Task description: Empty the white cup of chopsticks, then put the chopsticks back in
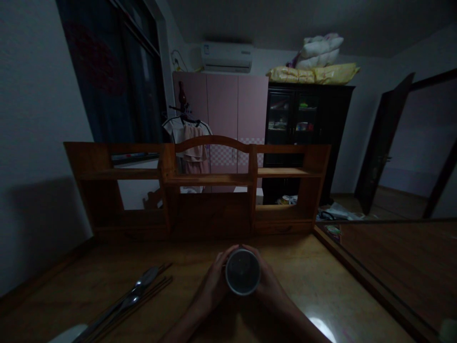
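Observation:
Both my hands wrap a round white-rimmed cup (243, 271) over the wooden desk (303, 276). My left hand (211, 286) cups its left side, fingers curled round the wall. My right hand (270, 285) holds the right side the same way. The cup's mouth faces the camera and its inside looks dark. To the left lie two metal spoons (141, 286) and several dark chopsticks (150, 295), apart from my hands.
A wooden shelf unit (210, 181) stands at the desk's back edge. A white dish edge (67, 333) shows at the bottom left. Beyond are a pink wardrobe (232, 109), a dark cabinet (303, 124), hanging clothes (193, 147) and an open door (382, 143).

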Motion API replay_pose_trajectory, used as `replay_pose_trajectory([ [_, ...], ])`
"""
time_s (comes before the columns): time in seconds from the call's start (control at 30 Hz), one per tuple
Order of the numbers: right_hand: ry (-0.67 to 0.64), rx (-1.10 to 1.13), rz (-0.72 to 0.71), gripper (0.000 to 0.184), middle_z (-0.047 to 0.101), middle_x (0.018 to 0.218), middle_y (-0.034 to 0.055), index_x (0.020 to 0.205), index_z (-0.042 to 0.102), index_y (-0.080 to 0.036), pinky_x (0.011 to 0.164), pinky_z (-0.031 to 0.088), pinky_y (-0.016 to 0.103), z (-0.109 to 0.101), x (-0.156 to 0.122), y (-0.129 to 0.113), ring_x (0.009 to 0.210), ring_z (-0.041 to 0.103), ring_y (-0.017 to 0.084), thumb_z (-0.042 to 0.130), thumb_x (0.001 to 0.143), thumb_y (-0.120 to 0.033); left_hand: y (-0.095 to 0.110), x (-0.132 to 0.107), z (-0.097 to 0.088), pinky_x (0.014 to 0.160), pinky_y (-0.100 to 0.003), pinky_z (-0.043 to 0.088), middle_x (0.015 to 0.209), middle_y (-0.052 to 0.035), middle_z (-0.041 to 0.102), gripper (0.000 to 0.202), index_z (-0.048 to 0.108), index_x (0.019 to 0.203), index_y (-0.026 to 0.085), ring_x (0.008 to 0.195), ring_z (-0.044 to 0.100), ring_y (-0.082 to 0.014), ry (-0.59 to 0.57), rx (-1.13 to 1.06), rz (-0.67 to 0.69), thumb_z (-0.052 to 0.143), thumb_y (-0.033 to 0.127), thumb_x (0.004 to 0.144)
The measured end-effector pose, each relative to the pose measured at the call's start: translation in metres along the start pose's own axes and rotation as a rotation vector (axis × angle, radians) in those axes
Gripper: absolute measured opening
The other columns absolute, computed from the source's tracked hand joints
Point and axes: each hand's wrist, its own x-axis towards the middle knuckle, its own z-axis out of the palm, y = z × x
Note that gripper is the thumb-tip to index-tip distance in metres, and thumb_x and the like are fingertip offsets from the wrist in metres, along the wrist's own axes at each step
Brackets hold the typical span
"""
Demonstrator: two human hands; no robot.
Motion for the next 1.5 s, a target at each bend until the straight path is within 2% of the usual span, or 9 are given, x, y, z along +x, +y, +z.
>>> replay_pose_trajectory([
  [0.17,-0.002,0.024,0.018,0.067,0.052,0.133,0.0083,0.132,0.046,-0.028,0.101,0.043,0.042,0.000,0.000,-0.002,0.122,0.050,0.027,0.073,0.072,-0.018,0.001,-0.001,0.000,0.106,-0.042,0.041,0.131,-0.0092,0.055,0.058,0.052,0.131,0.024,0.121,0.053,-0.0256,-0.002,-0.030,-0.009,0.067,0.022,0.076],
  [0.33,-0.011,0.049,0.041,0.065,0.054,0.130,0.0080,0.131,0.046,-0.028,0.097,0.046,0.039,0.001,0.000,-0.002,0.118,0.053,0.026,0.072,0.072,-0.017,0.001,0.000,0.002,0.107,-0.044,0.040,0.129,-0.0097,0.058,0.051,0.055,0.127,0.022,0.121,0.054,-0.0255,0.043,-0.110,-0.057,0.063,0.019,0.077],
  [0.5,-0.010,0.075,0.052,0.068,0.050,0.135,0.0083,0.134,0.043,-0.029,0.096,0.048,0.039,0.001,-0.002,0.004,0.122,0.051,0.026,0.072,0.073,-0.020,0.006,0.002,0.004,0.106,-0.043,0.042,0.128,-0.0094,0.060,0.050,0.058,0.122,0.021,0.119,0.056,-0.0249,0.059,-0.190,-0.084,0.065,0.015,0.073],
  [0.67,-0.009,0.089,0.053,0.068,0.049,0.136,0.0072,0.134,0.044,-0.032,0.097,0.047,0.040,0.001,-0.001,0.006,0.121,0.052,0.026,0.073,0.073,-0.020,0.007,0.003,0.003,0.106,-0.043,0.041,0.127,-0.0088,0.061,0.055,0.058,0.123,0.021,0.118,0.057,-0.0254,0.049,-0.155,-0.054,0.070,0.015,0.069],
  [0.87,0.025,0.049,0.054,0.067,0.053,0.130,0.0083,0.132,0.047,-0.029,0.097,0.046,0.040,0.001,-0.001,0.017,0.118,0.054,0.026,0.076,0.071,-0.022,0.000,0.003,0.006,0.104,-0.044,0.044,0.128,-0.0093,0.061,0.047,0.060,0.121,0.021,0.117,0.058,-0.0257,0.080,-0.312,-0.127,0.065,0.019,0.074],
  [1.17,0.012,0.085,0.072,0.067,0.059,0.124,0.0087,0.128,0.048,-0.026,0.092,0.048,0.040,0.001,0.002,0.012,0.110,0.059,0.026,0.079,0.069,-0.025,0.007,0.003,0.006,0.100,-0.042,0.047,0.123,-0.0101,0.064,0.046,0.063,0.115,0.020,0.109,0.061,-0.0258,0.099,-0.215,-0.137,0.071,0.022,0.070],
  [1.37,0.007,0.138,0.133,0.073,0.056,0.128,0.0075,0.128,0.048,-0.028,0.087,0.051,0.038,0.001,-0.001,0.020,0.106,0.061,0.025,0.082,0.063,-0.021,-0.003,0.001,0.003,0.095,-0.044,0.049,0.119,-0.0112,0.066,0.053,0.061,0.119,0.019,0.106,0.062,-0.0285,0.032,-0.182,-0.147,0.074,0.035,0.071],
  [1.5,0.008,0.157,0.147,0.073,0.054,0.131,0.0074,0.127,0.049,-0.028,0.089,0.050,0.038,0.000,-0.002,0.021,0.110,0.058,0.025,0.081,0.063,-0.016,-0.002,0.002,0.000,0.095,-0.044,0.049,0.120,-0.0113,0.066,0.053,0.062,0.117,0.019,0.107,0.062,-0.0297,-0.011,-0.106,-0.132,0.076,0.037,0.069],
])
